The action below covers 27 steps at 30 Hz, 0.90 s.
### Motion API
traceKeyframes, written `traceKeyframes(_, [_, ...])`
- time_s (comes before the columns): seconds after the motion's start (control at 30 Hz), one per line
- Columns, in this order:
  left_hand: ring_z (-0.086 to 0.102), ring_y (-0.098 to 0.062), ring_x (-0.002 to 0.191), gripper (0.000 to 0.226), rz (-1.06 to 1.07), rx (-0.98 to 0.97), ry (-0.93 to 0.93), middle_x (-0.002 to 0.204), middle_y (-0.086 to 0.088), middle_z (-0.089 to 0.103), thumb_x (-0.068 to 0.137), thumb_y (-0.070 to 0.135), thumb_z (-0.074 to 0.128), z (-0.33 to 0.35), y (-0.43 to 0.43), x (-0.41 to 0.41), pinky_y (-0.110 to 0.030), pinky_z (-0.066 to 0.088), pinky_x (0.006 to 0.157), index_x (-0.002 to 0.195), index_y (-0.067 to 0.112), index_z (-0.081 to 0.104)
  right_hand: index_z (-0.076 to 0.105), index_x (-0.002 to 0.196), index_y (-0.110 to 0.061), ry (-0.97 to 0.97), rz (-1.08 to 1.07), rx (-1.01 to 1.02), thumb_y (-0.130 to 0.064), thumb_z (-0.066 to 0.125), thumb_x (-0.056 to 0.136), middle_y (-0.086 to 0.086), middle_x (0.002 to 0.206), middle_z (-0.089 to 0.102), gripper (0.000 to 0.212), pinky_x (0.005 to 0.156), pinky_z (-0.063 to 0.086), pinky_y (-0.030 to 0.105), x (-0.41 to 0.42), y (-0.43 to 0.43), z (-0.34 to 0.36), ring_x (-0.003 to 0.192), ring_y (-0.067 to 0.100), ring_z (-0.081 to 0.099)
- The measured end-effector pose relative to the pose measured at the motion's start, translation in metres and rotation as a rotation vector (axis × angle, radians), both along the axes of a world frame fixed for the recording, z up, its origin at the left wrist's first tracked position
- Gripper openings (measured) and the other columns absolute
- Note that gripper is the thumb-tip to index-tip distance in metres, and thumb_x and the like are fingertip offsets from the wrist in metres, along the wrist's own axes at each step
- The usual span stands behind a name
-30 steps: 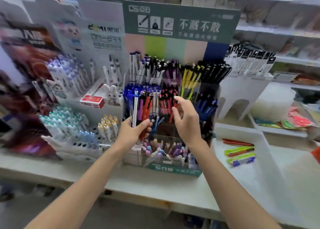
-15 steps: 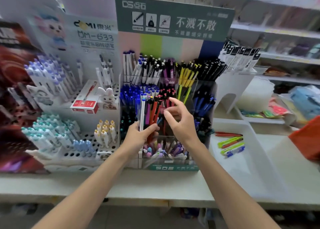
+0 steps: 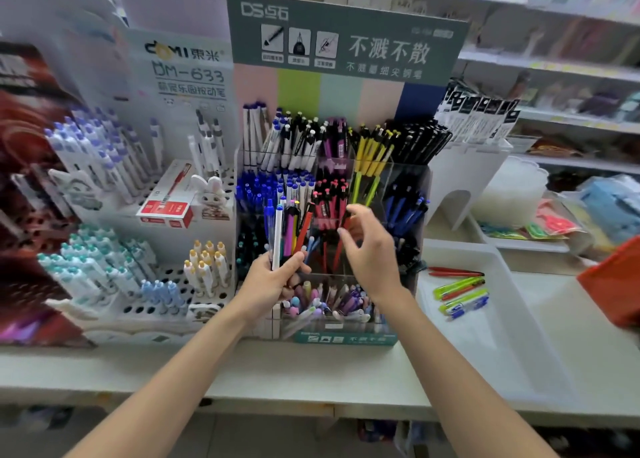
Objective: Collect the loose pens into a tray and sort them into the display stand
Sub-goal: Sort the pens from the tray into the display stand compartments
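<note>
Your left hand (image 3: 273,281) grips the upright bundle of mixed-colour plastic pens (image 3: 287,229). Your right hand (image 3: 372,253), loosely open and seemingly empty, hovers just right of it, at the clear acrylic display stand (image 3: 346,339).

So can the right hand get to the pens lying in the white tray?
Probably yes. The right hand holds nothing and hovers at the display stand; the loose pens lie uncovered in the open tray just to its right, with nothing between.
</note>
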<state>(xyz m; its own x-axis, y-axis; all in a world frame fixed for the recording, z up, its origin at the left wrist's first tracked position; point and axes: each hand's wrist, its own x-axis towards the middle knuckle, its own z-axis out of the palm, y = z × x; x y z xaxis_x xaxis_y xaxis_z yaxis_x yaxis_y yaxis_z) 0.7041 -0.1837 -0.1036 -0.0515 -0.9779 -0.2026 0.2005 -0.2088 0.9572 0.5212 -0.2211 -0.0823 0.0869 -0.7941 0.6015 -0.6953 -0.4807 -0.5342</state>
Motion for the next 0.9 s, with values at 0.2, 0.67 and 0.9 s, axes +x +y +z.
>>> traceKeyframes(0.2, [0.044,-0.007,0.054,0.022,-0.008,0.001,0.066,0.073,-0.002,0.063,0.101,0.020,0.053,0.002,0.006,0.005,-0.014,0.033,0.043,0.107,0.001,0.061,0.054,0.135,-0.013,0.192,0.072,0.215,-0.008,0.058,0.095,0.006,0.125,0.061,0.041,0.094,0.051,0.037,0.013,-0.002,-0.023,0.106,0.024,0.063])
traceKeyframes(0.67, [0.061,-0.020,0.072,0.014,-0.022,-0.057,-0.043,0.085,-0.009,0.069,0.096,0.025,0.064,0.004,-0.001,-0.024,-0.035,0.053,0.065,0.101,0.012,0.068,0.055,0.132,-0.020,-0.364,0.113,0.205,-0.012,0.071,0.089,-0.008,0.093,0.065,0.046,0.081,0.051,0.016,0.016,0.016,0.033,0.088,0.002,0.063])
traceKeyframes(0.9, [0.045,-0.008,0.059,0.014,-0.054,-0.011,0.018,0.086,-0.004,0.072,0.099,0.011,0.057,-0.010,-0.005,0.004,-0.017,0.038,0.047,0.110,0.009,0.066,0.052,0.123,-0.009,-0.265,-0.090,-0.095,-0.007,0.070,0.088,-0.004,0.091,0.062,0.040,0.074,0.050,0.012,-0.014,0.000,0.035,0.077,0.006,0.061])
